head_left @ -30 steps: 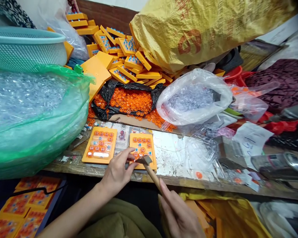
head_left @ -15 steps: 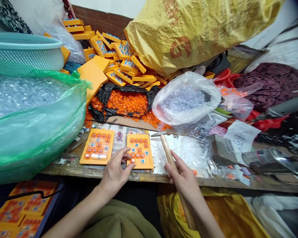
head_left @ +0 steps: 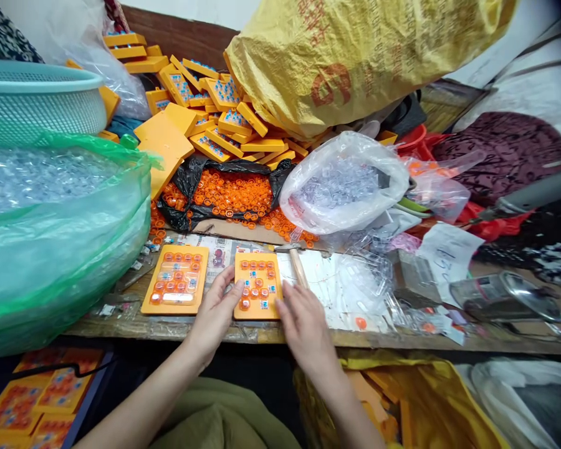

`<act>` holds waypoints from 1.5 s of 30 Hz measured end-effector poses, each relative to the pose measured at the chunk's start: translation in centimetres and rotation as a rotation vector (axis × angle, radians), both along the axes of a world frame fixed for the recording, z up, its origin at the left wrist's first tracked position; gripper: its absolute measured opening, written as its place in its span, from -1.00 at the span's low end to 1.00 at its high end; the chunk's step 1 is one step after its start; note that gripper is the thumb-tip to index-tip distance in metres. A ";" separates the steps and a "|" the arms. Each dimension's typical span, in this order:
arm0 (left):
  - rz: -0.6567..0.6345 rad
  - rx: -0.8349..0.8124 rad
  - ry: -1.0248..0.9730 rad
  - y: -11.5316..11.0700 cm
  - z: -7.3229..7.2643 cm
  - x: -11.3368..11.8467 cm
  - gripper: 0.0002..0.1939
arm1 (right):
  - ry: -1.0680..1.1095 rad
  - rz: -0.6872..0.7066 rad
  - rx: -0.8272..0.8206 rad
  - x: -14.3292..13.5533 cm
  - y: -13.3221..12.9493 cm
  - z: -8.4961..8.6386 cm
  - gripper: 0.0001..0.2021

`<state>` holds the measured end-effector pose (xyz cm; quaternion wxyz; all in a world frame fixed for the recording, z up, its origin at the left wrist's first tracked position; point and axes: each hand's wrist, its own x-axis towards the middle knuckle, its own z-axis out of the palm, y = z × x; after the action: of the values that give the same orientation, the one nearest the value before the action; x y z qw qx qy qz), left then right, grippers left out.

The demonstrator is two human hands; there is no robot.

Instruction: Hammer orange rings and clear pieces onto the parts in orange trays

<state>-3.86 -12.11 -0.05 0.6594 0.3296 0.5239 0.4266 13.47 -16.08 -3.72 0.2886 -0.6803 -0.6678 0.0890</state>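
Between my hands lies a flat orange panel [head_left: 257, 312] with orange round caps and small blue-and-white parts set in it. My left hand [head_left: 215, 315] grips its left edge, fingers behind and thumb at the side. At its right edge my right hand [head_left: 306, 324] presses with curled fingers, partly hiding that side. A hammer [head_left: 298, 269] with a wooden handle lies on the bench just beyond my right hand, its lower handle hidden. To the left rests a second orange panel [head_left: 194, 257], fitted with caps and a long clear cover.
Behind stand a black bag of orange caps [head_left: 180, 221] and a white bag of clear parts [head_left: 294, 215]. A green bag [head_left: 65, 262] crowds the left. Orange panels [head_left: 262, 145] are piled at the back. A metal block [head_left: 414, 277] and steel cup [head_left: 509, 299] stand right.
My right hand has let go of the hammer, which now lies on the bench, and has moved left to the panel's right edge. My left hand has shifted to the panel's left edge.
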 end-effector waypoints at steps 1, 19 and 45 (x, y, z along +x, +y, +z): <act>-0.003 0.004 -0.011 0.0 -0.1 0.1 -0.49 | -0.017 0.021 0.001 -0.9 -0.1 -0.4 -0.54; -0.003 -0.035 -0.195 0.6 -1.0 0.5 -0.29 | 0.401 -0.055 -0.068 -2.1 -1.3 -3.0 -0.39; -0.072 -0.143 -0.628 -0.3 -1.9 -0.8 -0.35 | -0.037 0.191 0.125 5.0 10.1 4.7 -0.71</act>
<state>-4.67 -12.45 -1.96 0.8250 0.1528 0.3117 0.4459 18.51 -5.99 0.95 0.3083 -0.5956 -0.7392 0.0616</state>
